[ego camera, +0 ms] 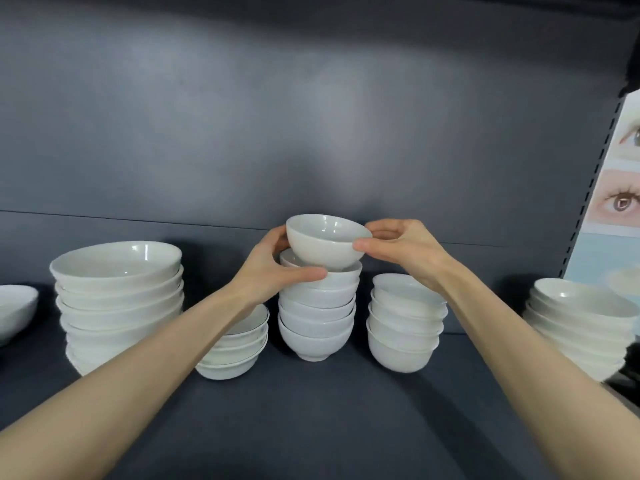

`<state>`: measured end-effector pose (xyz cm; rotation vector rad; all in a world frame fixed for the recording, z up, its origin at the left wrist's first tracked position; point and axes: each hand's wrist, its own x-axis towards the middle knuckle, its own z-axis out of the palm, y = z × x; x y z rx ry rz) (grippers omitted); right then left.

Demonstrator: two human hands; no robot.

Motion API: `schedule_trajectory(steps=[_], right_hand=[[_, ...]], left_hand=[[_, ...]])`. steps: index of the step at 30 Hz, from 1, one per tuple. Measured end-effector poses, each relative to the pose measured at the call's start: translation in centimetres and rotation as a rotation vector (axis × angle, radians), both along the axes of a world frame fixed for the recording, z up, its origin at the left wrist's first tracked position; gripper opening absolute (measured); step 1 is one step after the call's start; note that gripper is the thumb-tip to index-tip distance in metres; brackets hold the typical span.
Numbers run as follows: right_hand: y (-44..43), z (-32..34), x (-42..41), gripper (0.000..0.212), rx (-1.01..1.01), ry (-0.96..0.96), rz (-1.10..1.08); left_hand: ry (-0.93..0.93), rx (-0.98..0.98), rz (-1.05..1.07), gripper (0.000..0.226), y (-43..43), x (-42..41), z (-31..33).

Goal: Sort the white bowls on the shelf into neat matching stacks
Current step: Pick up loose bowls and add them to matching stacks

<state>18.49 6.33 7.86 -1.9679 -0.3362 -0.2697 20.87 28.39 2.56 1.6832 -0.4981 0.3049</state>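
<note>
Bowl (325,242) tilts atop the middle stack (317,323), pinched at its right rim by your right hand (405,251); your left hand (273,268) curls round the stack's top.

Two bare forearms (156,358), slim wrists (239,292), bare left grip (273,271), bare right grip (405,251), long slender fingers (388,226)

Back panel (207,116): you face a dark blue-grey sheet, with a thin seam (104,217) crossing it low down.
Light: a soft pale sheen at the panel's middle.
Shelf (311,420): dark and matte, below you.
Right edge: slotted upright (597,188), then a poster (620,202) of eyes.
</note>
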Motion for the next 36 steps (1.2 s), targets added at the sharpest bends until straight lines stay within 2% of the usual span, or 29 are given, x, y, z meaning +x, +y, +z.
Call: schedule_trajectory(steps=[4, 7, 9, 14, 29, 36], right_hand=[[-0.9, -0.7, 1.3, 0.029, -0.015, 0.009, 0.068], [-1.3, -0.8, 2.0, 0.034, -0.043, 0.015, 0.098], [-1.4, -0.9, 2.3, 0.032, -0.044, 0.020, 0.123], [-1.4, -1.5, 2.9, 0.028, -0.058, 0.020, 0.164], [-1.2, -1.6, 3.3, 0.030, -0.070, 0.055, 0.189], [-1.0, -0.8, 2.5, 0.034, -0.135, 0.089, 0.158]], left_hand=[[0.009, 0.028, 0.050, 0.066, -0.8, -0.6, -0.5], [0.048, 0.023, 0.070, 0.072, -1.1, -0.9, -1.0], [0.066, 0.018, 0.099, 0.076, -1.2, -0.9, -1.2], [0.081, -0.006, 0.158, 0.070, -1.4, -0.9, -1.8], [0.107, 0.013, 0.162, 0.066, -1.0, -0.9, -1.7], [0.155, 0.107, 0.125, 0.057, -0.5, -1.1, -1.0]])
